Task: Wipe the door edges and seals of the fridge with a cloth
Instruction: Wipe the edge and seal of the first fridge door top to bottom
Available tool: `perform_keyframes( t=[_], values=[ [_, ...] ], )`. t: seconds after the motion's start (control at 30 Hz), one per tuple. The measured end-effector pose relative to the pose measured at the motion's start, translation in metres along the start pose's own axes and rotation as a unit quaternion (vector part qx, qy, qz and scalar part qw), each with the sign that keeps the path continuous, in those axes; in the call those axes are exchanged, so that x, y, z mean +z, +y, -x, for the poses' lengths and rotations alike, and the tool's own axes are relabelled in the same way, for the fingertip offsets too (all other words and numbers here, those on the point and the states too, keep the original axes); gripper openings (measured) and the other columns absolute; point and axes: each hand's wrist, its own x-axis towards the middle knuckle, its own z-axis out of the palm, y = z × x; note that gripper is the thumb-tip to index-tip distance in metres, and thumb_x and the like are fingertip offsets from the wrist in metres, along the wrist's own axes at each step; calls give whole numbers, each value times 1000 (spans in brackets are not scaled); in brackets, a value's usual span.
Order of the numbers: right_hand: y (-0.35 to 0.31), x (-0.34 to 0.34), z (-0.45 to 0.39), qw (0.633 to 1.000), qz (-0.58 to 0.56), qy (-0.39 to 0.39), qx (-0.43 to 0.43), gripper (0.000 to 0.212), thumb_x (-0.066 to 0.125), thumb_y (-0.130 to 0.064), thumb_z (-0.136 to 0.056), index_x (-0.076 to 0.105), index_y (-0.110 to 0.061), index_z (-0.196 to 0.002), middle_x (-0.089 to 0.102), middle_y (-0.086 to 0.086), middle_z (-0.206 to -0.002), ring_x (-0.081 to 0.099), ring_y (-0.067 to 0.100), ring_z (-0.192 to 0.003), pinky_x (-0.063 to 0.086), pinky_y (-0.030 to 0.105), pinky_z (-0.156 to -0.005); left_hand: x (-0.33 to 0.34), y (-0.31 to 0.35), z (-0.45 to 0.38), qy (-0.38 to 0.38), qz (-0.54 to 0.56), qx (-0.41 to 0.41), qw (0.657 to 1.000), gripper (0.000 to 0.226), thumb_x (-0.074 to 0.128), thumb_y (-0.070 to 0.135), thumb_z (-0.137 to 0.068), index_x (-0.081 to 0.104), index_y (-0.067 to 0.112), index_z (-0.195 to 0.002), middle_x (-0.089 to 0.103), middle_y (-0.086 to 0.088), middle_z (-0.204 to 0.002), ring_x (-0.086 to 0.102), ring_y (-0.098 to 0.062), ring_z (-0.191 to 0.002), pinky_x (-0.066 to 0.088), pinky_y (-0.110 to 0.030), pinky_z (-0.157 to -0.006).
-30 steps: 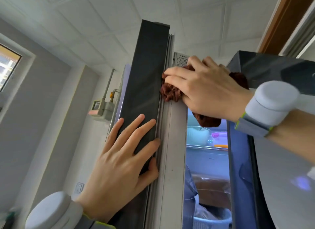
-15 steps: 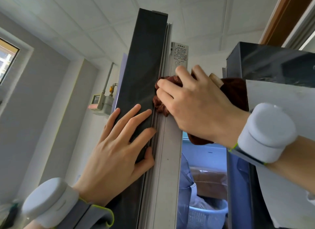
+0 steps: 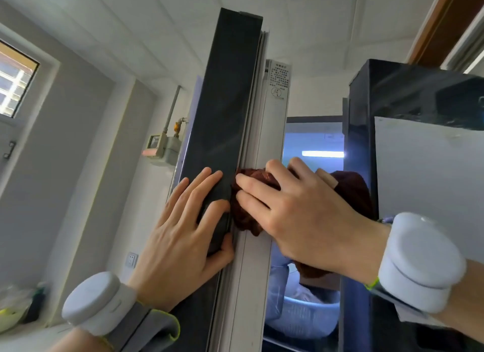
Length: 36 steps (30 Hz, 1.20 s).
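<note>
- The left hand [image 3: 180,236] lies flat on the dark front of the left fridge door [image 3: 225,110], fingers straight and spread, thumb tucked against the door's inner edge; it grasps nothing.
- The right hand [image 3: 303,212] presses a bunched dark red cloth [image 3: 246,218] against the pale door edge and seal [image 3: 258,131], its fingers bent over the cloth and holding it.
- The cloth sits on the inner edge of the left door, just beside the left hand's fingertips; more of it shows behind the right hand and hangs below the wrist.
- A white sticker [image 3: 279,79] with small print sits high on the door edge, well above the cloth.
- Each wrist carries a pale grey round band.
- The right fridge door [image 3: 419,100] stands open to the right, dark and glossy.
- Between the doors the lit inside shows a pale basket [image 3: 301,317] low down.
- A window [image 3: 15,81] and a wall socket [image 3: 131,259] are on the left.
</note>
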Motion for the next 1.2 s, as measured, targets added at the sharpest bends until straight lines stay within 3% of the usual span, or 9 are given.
perform_keyframes(
  t=[0.13, 0.3, 0.47, 0.67, 0.9, 1.03, 1.13, 1.2],
  values=[
    [38, 6, -13, 997, -48, 36, 45, 43, 43, -13, -78, 63, -9, -116, 61, 6, -125, 54, 36, -86, 42, 42, -69, -1, 1, 2, -12, -6, -7, 1000, 29, 50, 32, -84, 50, 15, -106, 42, -15, -141, 27, -28, -139, 19, -41, -115],
    [66, 23, -37, 996, 3, 64, 63, 41, 45, -14, -81, 60, -10, -119, 59, 4, -128, 53, 37, -89, 40, 42, -70, 2, 4, 1, -5, -6, -4, 1000, 27, 49, 34, -84, 49, 17, -106, 44, -14, -140, 29, -28, -138, 21, -42, -114],
    [45, 39, -25, 991, -29, 81, 100, 41, 45, -12, -83, 59, -7, -121, 57, 8, -130, 54, 40, -92, 40, 44, -72, 3, 6, 1, -6, -12, -7, 1000, 27, 49, 33, -84, 51, 17, -106, 44, -14, -140, 28, -27, -138, 18, -40, -116],
    [0, 35, 1, 990, -78, 89, 82, 36, 53, -12, -86, 61, -7, -121, 57, 10, -130, 55, 37, -91, 40, 44, -71, 3, 3, 1, 4, -16, -2, 1000, 30, 51, 31, -83, 49, 15, -108, 42, -14, -141, 27, -27, -139, 19, -41, -115],
    [-34, 28, 26, 989, -116, 77, 40, 32, 40, -16, -96, 59, -10, -121, 56, 8, -131, 48, 32, -99, 41, 43, -76, 1, 13, 20, 12, 3, 13, 1000, 22, 52, 30, -82, 45, 13, -94, 35, -20, -144, 26, -31, -139, 26, -44, -112],
    [-19, 31, 24, 991, -86, 99, -33, 28, 43, -11, -96, 57, -11, -121, 58, 8, -129, 56, 33, -93, 47, 43, -73, 2, 13, 28, 4, -3, 13, 1000, 22, 51, 30, -82, 46, 13, -95, 33, -20, -146, 24, -30, -140, 24, -42, -113],
    [20, 39, 2, 991, -52, 119, 23, 40, 28, -6, -96, 60, -11, -119, 58, 8, -129, 52, 36, -91, 39, 44, -74, 1, 13, 27, 1, 2, 12, 1000, 17, 50, 29, -82, 43, 15, -90, 31, -20, -146, 23, -30, -140, 25, -43, -112],
    [46, 44, -15, 990, -33, 113, 79, 41, 36, -7, -87, 61, -9, -119, 58, 8, -129, 54, 39, -90, 40, 45, -74, 2, 13, 28, -3, -2, 11, 1000, 18, 50, 31, -82, 43, 16, -90, 31, -19, -147, 24, -30, -140, 26, -43, -111]
  ],
)
